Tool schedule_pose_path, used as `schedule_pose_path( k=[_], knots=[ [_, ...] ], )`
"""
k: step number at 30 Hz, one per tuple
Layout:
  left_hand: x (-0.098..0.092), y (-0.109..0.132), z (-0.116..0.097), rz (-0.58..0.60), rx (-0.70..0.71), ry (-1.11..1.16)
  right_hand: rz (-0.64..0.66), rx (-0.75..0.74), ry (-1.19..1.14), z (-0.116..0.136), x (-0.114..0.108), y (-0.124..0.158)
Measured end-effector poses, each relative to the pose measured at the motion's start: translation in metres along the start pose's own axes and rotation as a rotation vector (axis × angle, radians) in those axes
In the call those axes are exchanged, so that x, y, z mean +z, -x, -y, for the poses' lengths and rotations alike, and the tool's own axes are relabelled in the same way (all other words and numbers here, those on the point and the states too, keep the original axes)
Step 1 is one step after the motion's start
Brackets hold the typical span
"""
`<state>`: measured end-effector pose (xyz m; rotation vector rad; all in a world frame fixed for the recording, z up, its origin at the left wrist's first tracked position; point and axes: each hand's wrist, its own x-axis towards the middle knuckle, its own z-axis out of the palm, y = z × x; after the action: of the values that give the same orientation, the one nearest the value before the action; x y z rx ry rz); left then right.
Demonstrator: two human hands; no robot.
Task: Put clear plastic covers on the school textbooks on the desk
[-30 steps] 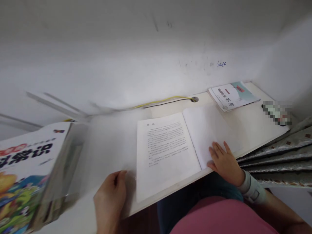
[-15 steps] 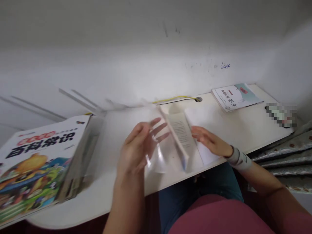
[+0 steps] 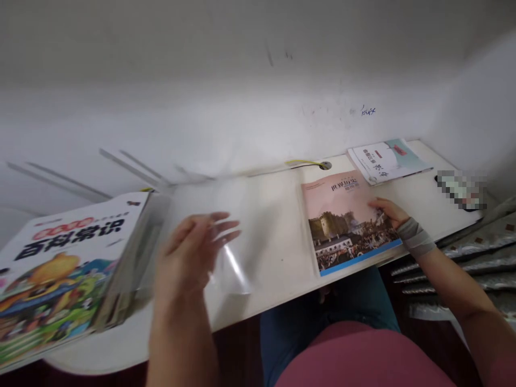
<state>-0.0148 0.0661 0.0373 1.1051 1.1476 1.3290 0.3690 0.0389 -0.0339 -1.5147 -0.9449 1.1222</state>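
1. The world history atlas, pink above and blue along its lower edge, lies shut, cover up, right of centre in the frame, on the white desk by its near edge.
2. The person's right hand is at the atlas's right side, fingers touching the cover by that edge; from where I stand I can't tell if any of them grip underneath. A grey band wraps that wrist.
3. The left hand is raised left of centre, blurred, its fingers partly bent and grasping a clear plastic sheet, which hangs well apart from the atlas and catches a bright streak of light.
4. Over in the lower left sits a thick book with a colourful cartoon cover, its page side turned towards the left hand.
5. Towards the upper right, just beyond the atlas, lies a softcover booklet, white and pale green with a red patch.
6. Further right, a phone-like object is pixelated.
7. A yellow cable runs along the wall to a round hole in the desk.
8. Patterned grey fabric hangs in folds at the right edge of the frame.
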Motion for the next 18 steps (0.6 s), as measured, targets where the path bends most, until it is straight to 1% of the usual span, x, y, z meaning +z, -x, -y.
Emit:
schedule_pose_path(
  k=[1,2,4,5,6,7,8,9,10,11,12,14,15,16,17,18],
  knots=[
    [-0.021,-0.001,0.005,-0.103,-0.017,-0.107,0.031,0.046,-0.02,-0.006,0.001,-0.001],
    [-0.04,-0.001,0.009,-0.18,-0.04,-0.273,0.065,0.095,-0.044,-0.011,0.002,-0.001],
    [-0.069,0.001,0.016,-0.206,-0.163,-0.76,0.112,0.171,-0.09,-0.017,0.004,-0.001],
    [-0.077,0.003,0.019,-0.187,-0.194,-1.005,0.123,0.195,-0.108,-0.019,0.004,-0.001],
    [-0.08,0.005,0.022,-0.185,-0.18,-1.216,0.13,0.21,-0.125,-0.021,0.004,-0.002],
    [-0.078,0.009,0.026,-0.198,-0.111,-1.372,0.135,0.221,-0.139,-0.022,0.003,-0.002],
    [-0.069,0.013,0.03,-0.221,0.007,-1.456,0.138,0.226,-0.151,-0.023,0.002,-0.002],
    [-0.056,0.018,0.037,-0.258,0.161,-1.474,0.139,0.227,-0.158,-0.024,0.001,-0.002],
    [-0.039,0.024,0.046,-0.228,0.31,-1.435,0.141,0.225,-0.162,-0.024,0.0,-0.002],
    [-0.018,0.029,0.056,-0.158,0.426,-1.341,0.143,0.22,-0.161,-0.025,-0.001,-0.002],
    [0.004,0.034,0.068,-0.001,0.498,-1.26,0.144,0.213,-0.155,-0.025,-0.001,-0.003],
    [0.046,0.042,0.096,0.338,0.551,-1.171,0.139,0.191,-0.134,-0.026,-0.004,-0.003],
    [0.062,0.045,0.109,0.447,0.552,-1.176,0.133,0.174,-0.119,-0.027,-0.005,-0.003],
    [0.076,0.047,0.121,0.483,0.545,-1.208,0.124,0.154,-0.102,-0.028,-0.007,-0.004],
    [0.085,0.048,0.131,0.487,0.547,-1.245,0.112,0.13,-0.083,-0.029,-0.009,-0.004],
    [0.09,0.049,0.138,0.483,0.556,-1.285,0.096,0.101,-0.062,-0.03,-0.011,-0.004]
  ],
)
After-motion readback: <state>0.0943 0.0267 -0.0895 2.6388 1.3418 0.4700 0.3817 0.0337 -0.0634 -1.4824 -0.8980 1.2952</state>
